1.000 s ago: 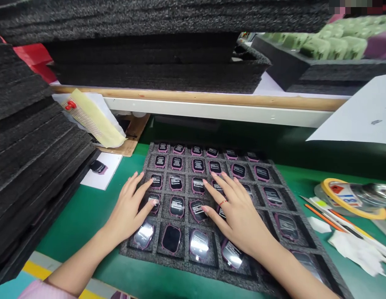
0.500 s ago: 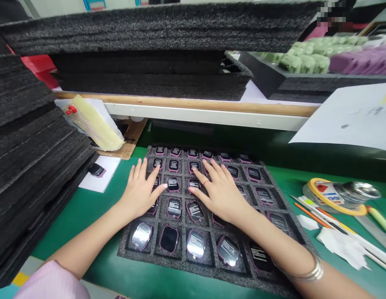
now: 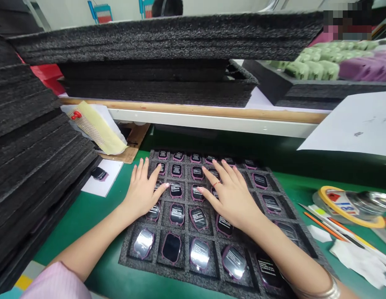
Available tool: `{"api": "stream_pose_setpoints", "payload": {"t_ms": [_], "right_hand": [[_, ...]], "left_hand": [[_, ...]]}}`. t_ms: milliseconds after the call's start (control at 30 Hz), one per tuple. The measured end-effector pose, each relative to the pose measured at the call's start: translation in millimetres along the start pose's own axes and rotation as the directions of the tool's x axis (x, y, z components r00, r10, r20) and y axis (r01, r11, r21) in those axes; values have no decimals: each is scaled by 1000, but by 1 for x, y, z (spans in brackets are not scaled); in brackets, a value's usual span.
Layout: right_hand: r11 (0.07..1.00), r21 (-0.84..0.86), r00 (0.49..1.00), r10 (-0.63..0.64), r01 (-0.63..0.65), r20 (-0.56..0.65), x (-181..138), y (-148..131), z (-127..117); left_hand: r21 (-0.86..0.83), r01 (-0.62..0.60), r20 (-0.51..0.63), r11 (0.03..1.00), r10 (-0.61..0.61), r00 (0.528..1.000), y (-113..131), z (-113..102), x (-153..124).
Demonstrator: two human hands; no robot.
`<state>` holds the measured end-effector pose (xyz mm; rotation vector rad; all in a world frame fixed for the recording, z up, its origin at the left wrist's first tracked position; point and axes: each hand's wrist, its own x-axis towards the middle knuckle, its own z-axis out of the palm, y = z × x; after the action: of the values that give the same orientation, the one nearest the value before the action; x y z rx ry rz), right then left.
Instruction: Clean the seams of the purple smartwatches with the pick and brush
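Note:
A black foam tray (image 3: 155,268) lies on the green bench with purple-framed smartwatch bodies in its compartments. Most screens show lines of white text; one in the front row (image 3: 171,247) looks dark. My left hand (image 3: 138,193) is spread over the tray's left edge, its index fingertip at a watch (image 3: 162,169) in the second row from the back. Over the middle right, my right hand (image 3: 232,195) is spread too, its thumb tip at another watch (image 3: 196,193). Neither hand holds anything. The right hand and forearm hide several compartments.
Stacked black foam trays (image 3: 40,137) rise on the left, with more on the shelf (image 3: 193,115) above. A lone watch (image 3: 98,173) rests on white paper (image 3: 108,178). To the right are a clear jar (image 3: 345,205), yellow tape roll (image 3: 325,199), pens and crumpled tissue (image 3: 361,259).
My right hand has shifted slightly right across the tray, its fingers still spread. My left hand stays nearly in place. The whole view has moved a little.

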<state>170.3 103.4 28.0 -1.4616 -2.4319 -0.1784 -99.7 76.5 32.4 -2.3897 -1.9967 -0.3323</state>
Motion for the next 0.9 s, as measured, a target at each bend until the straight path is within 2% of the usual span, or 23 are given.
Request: {"api": "stream_pose_setpoints", "payload": {"t_ms": [133, 367, 667, 900], "right_hand": [[999, -2, 999, 43, -43, 15, -5, 6, 1], [999, -4, 995, 40, -40, 88, -5, 5, 3], [988, -73, 988, 137, -133, 65, -6, 28, 1], [986, -23, 980, 168, -166, 108, -9, 38, 5]], "left_hand": [[14, 8, 22, 1000, -8, 1000, 1, 0, -1], [28, 9, 51, 1000, -10, 999, 5, -2, 0], [-45, -78, 163, 996, 84, 983, 26, -2, 14], [-60, -54, 68, 997, 58, 996, 21, 2, 16]]}}
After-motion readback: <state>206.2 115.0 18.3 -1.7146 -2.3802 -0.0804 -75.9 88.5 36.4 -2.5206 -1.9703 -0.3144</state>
